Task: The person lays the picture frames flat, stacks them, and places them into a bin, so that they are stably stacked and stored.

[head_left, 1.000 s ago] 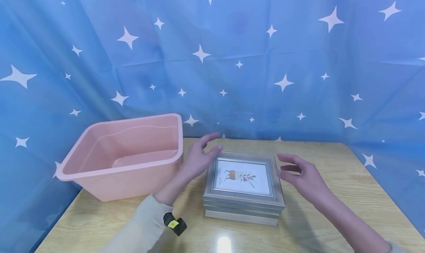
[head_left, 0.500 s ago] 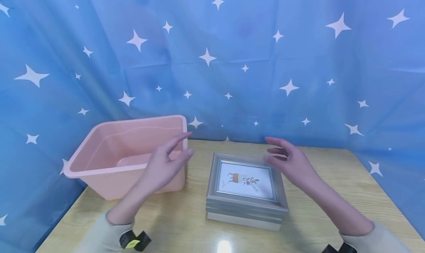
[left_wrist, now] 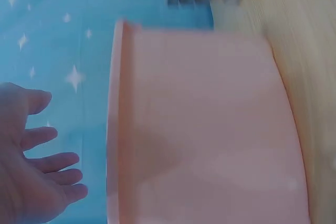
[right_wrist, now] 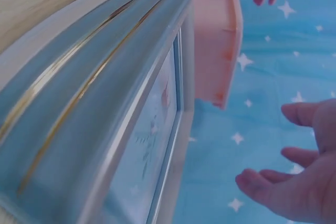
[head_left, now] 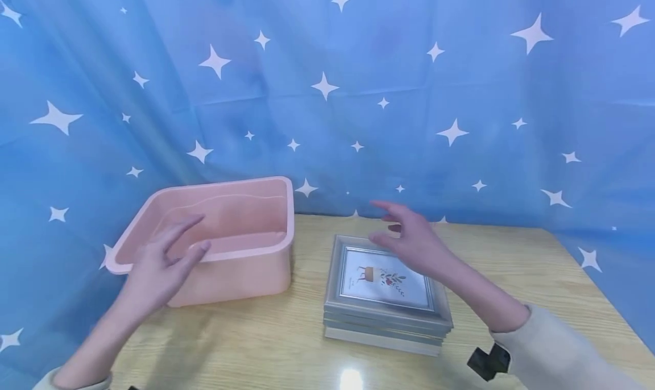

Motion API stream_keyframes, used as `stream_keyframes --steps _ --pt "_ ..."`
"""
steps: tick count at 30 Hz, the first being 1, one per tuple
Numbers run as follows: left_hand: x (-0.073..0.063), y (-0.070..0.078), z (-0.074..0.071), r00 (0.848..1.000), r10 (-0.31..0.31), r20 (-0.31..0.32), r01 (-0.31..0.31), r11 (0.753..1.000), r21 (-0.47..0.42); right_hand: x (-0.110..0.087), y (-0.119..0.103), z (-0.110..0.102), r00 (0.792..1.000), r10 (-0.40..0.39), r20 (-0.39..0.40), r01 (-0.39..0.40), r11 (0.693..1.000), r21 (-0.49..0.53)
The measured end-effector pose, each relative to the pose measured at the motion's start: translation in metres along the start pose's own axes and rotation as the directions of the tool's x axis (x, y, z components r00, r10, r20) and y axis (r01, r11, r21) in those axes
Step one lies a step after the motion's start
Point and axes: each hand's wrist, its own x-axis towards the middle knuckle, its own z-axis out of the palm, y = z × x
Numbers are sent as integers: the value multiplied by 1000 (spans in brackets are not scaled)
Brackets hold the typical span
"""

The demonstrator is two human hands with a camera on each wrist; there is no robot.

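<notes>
Head view gives us a blue curtain (head_left: pixel 389 54) printed with white four-pointed stars, hanging behind a light wood-grain worktop (head_left: pixel 552 276). On the worktop's left side we see a pink plastic bin (head_left: pixel 245 276), upright with its wide mouth facing up. To its right, with bare wood between, sits a stack of picture frames (head_left: pixel 384 322), lying flat near the middle; the right wrist view shows us gold lines along its blue-grey edges and a paler layer at the bottom.

We find the left hand (head_left: pixel 164 268) near the bin's left front corner, its fingers loosely spread and its grasp free; from the left wrist we see it apart from the pink wall. Our right hand (head_left: pixel 409 236) hovers above the stack's far right part, thumb and fingers relaxed and parted, clear of the top frame. Below its pale sleeve (head_left: pixel 568 350) we notice a small black device (head_left: pixel 488 361). Smallest is the top frame's print (head_left: pixel 384 276), a plant in an orange-brown pot.
</notes>
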Motion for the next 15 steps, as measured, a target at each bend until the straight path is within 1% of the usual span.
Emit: stream_keyframes --steps 2,5,7,9,11,12,14,15 --pt "-3 -16 -14 999 1 -41 1 998 65 6 -5 7 1000 -14 28 14 1000 -19" --pt "-5 -44 -34 996 -33 -82 44 990 133 18 -14 22 997 -17 71 20 999 -33" --pt "-6 -66 -46 993 -73 -91 88 982 169 28 -22 35 995 -22 98 26 999 -46" --pt "-8 -85 -56 986 -151 -69 161 967 198 37 -30 50 991 -27 129 35 998 -59" --pt "-9 -101 -60 976 -214 -44 219 953 207 46 -38 65 986 -37 162 51 995 -86" --pt "-9 -107 -61 968 -249 -30 250 947 204 50 -41 72 983 -42 178 60 994 -96" --pt "-10 -116 -57 947 -323 7 318 936 148 58 -47 84 977 -51 206 74 992 -101" --pt "-11 -120 -54 937 -349 25 345 933 104 61 -50 90 974 -53 220 78 992 -104"
